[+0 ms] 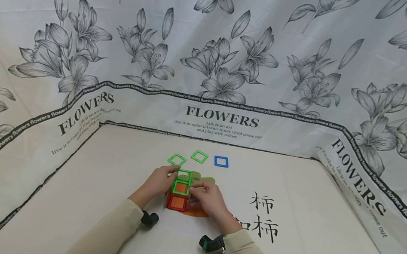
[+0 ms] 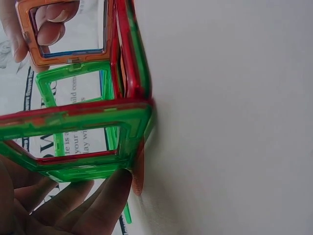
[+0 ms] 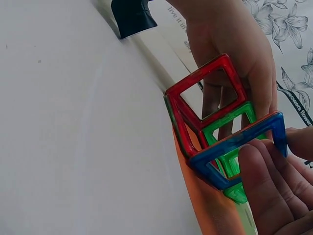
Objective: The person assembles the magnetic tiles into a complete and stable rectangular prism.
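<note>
A small box-like structure of magnetic tiles stands before me, with a red tile [image 1: 177,208] at its near side and a green tile [image 1: 175,191] beyond it. Against the structure's left side rests my left hand [image 1: 158,182], its extended fingers [image 2: 105,203] touching the green side tile [image 2: 88,128]. On the opposite side, my right hand [image 1: 212,200] pinches a blue-and-orange tile, whose blue face [image 3: 230,145] shows in the right wrist view and orange face [image 2: 71,59] in the left wrist view. Its fingers lie over the tile's opening.
Two loose green tiles [image 1: 200,151] and a blue tile [image 1: 220,166] lie beyond the structure. The tablecloth [image 1: 99,199] bears a printed orange fruit and black characters [image 1: 265,230]. A flower-printed curtain [image 1: 219,123] borders the table. Dark wrist devices [image 1: 210,244] sit below both hands.
</note>
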`<act>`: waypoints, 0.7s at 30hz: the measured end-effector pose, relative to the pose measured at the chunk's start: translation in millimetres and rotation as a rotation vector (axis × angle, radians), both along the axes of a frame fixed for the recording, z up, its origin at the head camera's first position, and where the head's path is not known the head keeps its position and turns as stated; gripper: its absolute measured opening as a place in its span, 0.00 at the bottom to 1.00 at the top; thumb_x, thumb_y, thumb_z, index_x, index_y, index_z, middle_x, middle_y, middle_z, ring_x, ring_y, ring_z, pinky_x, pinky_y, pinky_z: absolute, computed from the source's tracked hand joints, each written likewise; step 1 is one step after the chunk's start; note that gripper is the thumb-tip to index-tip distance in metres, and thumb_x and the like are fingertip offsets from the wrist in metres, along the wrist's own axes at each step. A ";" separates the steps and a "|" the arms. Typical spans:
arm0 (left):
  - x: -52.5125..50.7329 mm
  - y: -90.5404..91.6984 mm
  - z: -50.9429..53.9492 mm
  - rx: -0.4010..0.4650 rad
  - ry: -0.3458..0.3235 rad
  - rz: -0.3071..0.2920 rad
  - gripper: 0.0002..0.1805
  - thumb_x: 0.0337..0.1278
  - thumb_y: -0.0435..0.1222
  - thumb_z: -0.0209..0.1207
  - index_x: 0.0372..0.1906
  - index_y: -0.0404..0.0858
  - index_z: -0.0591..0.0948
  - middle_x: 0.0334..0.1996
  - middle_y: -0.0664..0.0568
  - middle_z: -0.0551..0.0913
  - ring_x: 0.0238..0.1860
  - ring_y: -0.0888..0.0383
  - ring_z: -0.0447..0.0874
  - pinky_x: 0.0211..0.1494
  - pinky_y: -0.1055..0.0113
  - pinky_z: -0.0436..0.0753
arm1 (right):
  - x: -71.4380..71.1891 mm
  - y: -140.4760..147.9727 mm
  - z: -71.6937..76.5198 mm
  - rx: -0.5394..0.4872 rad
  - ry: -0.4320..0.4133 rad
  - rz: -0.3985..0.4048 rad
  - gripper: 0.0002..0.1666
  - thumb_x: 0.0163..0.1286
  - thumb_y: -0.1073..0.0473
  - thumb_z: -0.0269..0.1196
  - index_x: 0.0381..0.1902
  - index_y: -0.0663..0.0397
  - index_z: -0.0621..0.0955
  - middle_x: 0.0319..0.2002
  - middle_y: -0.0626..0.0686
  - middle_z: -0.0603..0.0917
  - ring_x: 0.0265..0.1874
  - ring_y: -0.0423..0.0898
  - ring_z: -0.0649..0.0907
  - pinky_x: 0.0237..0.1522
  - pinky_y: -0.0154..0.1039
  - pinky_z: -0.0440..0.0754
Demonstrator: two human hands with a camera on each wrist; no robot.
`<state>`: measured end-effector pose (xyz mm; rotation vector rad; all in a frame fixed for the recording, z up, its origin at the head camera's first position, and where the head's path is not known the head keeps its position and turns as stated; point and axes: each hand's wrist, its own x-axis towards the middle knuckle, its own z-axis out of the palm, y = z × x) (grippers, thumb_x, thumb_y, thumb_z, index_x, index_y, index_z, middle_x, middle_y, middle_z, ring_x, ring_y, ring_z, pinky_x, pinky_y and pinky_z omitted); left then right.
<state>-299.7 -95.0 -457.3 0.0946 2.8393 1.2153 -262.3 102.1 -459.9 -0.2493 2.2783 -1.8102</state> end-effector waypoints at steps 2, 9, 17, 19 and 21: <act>0.2 0.1 0.2 -0.004 0.000 -0.001 0.23 0.71 0.46 0.46 0.68 0.51 0.72 0.66 0.49 0.74 0.51 0.54 0.77 0.51 0.57 0.80 | 0.5 -0.7 0.2 -0.003 -0.001 -0.001 0.19 0.70 0.56 0.60 0.51 0.66 0.78 0.37 0.62 0.88 0.30 0.46 0.87 0.36 0.44 0.87; 1.0 0.6 0.1 -0.010 -0.001 -0.001 0.23 0.71 0.46 0.46 0.68 0.51 0.72 0.66 0.50 0.74 0.48 0.54 0.75 0.48 0.59 0.78 | -1.5 -1.8 -3.4 0.007 0.007 0.006 0.20 0.70 0.55 0.60 0.51 0.65 0.76 0.34 0.59 0.88 0.29 0.45 0.86 0.35 0.43 0.87; 0.9 1.2 0.5 0.007 -0.009 -0.002 0.23 0.72 0.45 0.47 0.68 0.51 0.72 0.66 0.50 0.74 0.48 0.54 0.76 0.50 0.58 0.79 | -4.7 0.0 0.5 0.150 0.099 -0.001 0.14 0.72 0.55 0.57 0.50 0.57 0.79 0.35 0.57 0.86 0.28 0.48 0.85 0.32 0.41 0.85; 0.5 1.1 0.5 0.004 -0.007 -0.005 0.23 0.72 0.45 0.46 0.68 0.50 0.72 0.66 0.50 0.74 0.48 0.55 0.76 0.49 0.59 0.80 | -6.1 1.1 3.1 0.239 0.164 -0.001 0.13 0.72 0.56 0.56 0.51 0.52 0.80 0.38 0.56 0.85 0.28 0.48 0.84 0.31 0.40 0.83; 0.2 0.8 0.6 0.000 -0.004 -0.007 0.23 0.72 0.45 0.47 0.68 0.50 0.72 0.66 0.50 0.74 0.47 0.54 0.76 0.47 0.60 0.79 | -8.4 1.9 5.6 0.336 0.234 0.013 0.15 0.72 0.58 0.56 0.54 0.48 0.80 0.42 0.55 0.85 0.31 0.47 0.83 0.33 0.40 0.82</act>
